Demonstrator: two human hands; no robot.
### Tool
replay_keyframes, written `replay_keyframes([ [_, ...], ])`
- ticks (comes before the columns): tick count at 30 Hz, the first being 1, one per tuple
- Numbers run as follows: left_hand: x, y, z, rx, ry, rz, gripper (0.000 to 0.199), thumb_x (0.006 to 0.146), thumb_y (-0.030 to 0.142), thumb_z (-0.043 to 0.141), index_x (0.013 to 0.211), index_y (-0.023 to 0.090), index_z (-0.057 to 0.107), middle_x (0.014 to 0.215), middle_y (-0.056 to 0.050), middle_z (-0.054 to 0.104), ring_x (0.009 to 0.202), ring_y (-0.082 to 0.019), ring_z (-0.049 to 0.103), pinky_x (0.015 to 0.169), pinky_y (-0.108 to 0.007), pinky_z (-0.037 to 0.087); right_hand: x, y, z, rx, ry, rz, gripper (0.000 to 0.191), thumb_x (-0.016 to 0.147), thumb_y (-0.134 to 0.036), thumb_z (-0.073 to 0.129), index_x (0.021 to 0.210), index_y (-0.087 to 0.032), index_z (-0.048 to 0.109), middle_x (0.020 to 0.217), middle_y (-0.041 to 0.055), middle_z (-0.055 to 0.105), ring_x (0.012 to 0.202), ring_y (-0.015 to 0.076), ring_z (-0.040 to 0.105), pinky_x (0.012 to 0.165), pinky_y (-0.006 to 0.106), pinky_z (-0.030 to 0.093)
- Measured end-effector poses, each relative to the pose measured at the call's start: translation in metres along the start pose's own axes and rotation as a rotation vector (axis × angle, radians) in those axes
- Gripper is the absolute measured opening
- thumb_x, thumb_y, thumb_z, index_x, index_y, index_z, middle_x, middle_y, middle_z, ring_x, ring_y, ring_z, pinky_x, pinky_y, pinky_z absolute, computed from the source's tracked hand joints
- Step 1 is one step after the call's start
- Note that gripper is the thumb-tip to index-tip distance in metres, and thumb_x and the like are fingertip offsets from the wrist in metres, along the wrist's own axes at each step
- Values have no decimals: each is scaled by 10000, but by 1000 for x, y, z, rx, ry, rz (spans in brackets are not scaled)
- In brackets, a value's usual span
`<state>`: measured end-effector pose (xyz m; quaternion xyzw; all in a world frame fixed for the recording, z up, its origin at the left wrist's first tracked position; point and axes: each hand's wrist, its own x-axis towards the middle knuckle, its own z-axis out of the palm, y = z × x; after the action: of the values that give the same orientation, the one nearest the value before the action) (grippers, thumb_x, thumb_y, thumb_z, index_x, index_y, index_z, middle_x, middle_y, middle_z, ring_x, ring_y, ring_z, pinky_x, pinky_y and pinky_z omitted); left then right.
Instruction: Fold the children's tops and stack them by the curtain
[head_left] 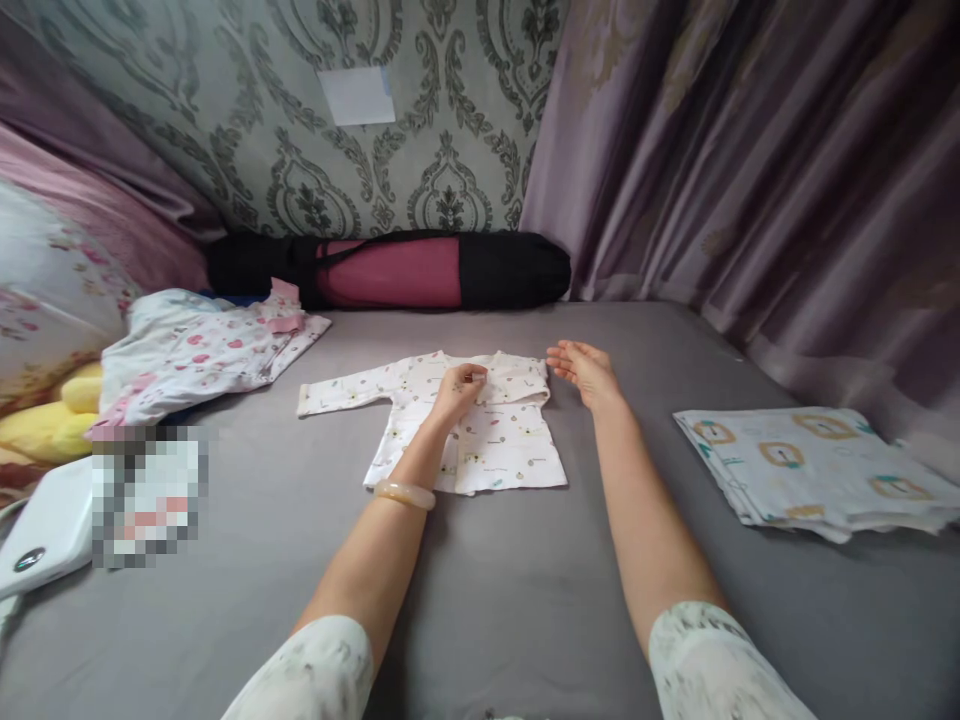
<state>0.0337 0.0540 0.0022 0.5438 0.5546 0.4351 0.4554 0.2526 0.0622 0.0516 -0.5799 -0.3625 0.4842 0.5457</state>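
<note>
A small white baby shirt (pixel 510 450) with a tiny scattered print lies spread on the grey bed sheet. One sleeve stretches out flat to the left; the right one is folded inward across the chest. My left hand (pixel 459 390), with a pale bangle (pixel 405 494) on its wrist, is over the middle of the chest, its fingers curled at the end of the folded sleeve. Just off the shirt's right shoulder, my right hand (pixel 585 372) is raised with its fingers apart and nothing in them.
Folded printed cloth (pixel 817 465) lies at the right. On the left are piled baby clothes (pixel 210 345), a yellow plush item (pixel 49 425), a white device (pixel 49 520) and a blurred-out object (pixel 154 500). A black and pink bag (pixel 390 270) lies along the wall, beside a purple curtain (pixel 712 150).
</note>
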Motion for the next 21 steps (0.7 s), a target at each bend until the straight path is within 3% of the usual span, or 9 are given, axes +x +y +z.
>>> replay_keyframes([
  [7,0,10,-11,-106,97,141,285,736,218,612,1001,139,678,640,28,543,506,-65,410,483,-173,319,6,9,5,-30,36,0,114,940,-174,501,902,-161,608,868,52,738,630,76,671,525,141,480],
  [11,1,8,-22,-124,144,152,339,706,209,605,1031,137,671,632,30,547,523,-76,432,500,-180,337,11,18,9,-102,48,-27,116,936,-169,510,923,-161,626,865,46,739,642,77,669,542,148,479],
  [16,4,0,-34,-93,178,112,423,706,205,572,1114,135,653,598,51,506,485,-72,395,497,-186,338,18,32,15,-385,32,-151,232,951,-163,444,1061,-134,646,1040,103,731,820,124,696,745,247,534],
  [21,5,-5,-39,-29,196,79,463,703,181,530,1148,140,651,650,26,563,490,-79,417,500,-195,351,12,44,27,-897,-73,-403,356,955,-181,390,1209,-135,635,1242,128,659,1170,200,596,1015,319,430],
])
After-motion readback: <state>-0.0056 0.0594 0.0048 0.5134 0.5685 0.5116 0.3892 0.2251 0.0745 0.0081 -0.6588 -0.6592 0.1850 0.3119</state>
